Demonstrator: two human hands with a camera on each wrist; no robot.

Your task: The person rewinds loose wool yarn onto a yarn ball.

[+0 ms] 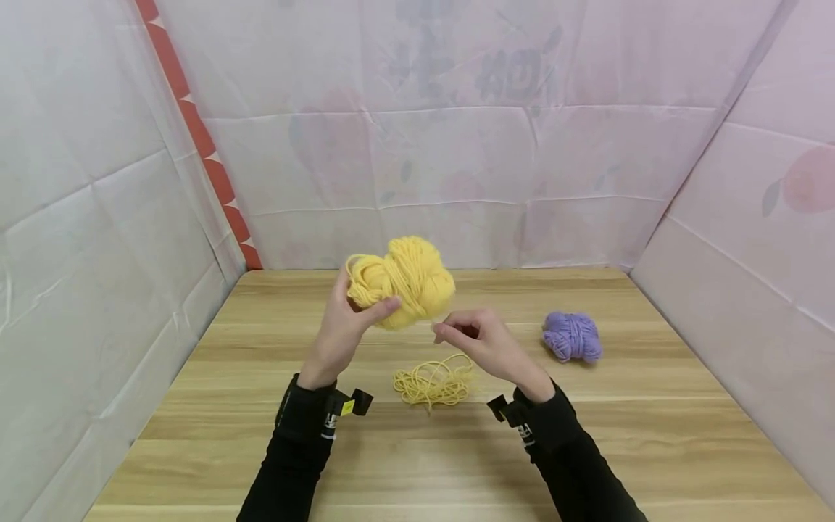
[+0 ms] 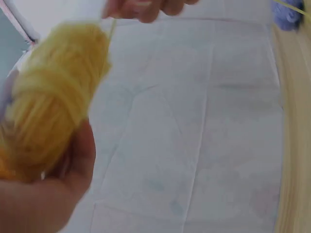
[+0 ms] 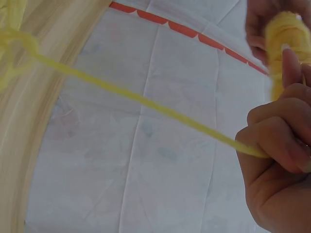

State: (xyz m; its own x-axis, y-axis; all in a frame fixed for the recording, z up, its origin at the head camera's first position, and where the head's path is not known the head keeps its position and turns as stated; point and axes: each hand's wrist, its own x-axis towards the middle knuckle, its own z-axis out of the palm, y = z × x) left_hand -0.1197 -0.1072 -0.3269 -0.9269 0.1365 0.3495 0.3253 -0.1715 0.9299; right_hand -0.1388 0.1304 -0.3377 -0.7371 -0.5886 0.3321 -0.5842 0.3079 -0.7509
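A thick yellow ball of yarn (image 1: pixel 417 283) is held up over the table by my left hand (image 1: pixel 339 326), thumb across its near side and fingers behind. Just right of it, my right hand (image 1: pixel 489 344) has its fingers curled round a yellow yarn strand (image 3: pixel 146 101). In the right wrist view the strand runs from those fingers down to a loose yellow heap. In the left wrist view a short length stretches from the ball to the right fingertips. The loose pile of yellow yarn (image 1: pixel 433 383) lies on the table below the hands.
A purple skein of yarn (image 1: pixel 572 337) lies on the wooden table (image 1: pixel 261 406), right of my right hand. Pale cloth walls (image 1: pixel 457 159) stand at the back and both sides. A red scalloped strip (image 1: pixel 196 130) runs down the back left corner.
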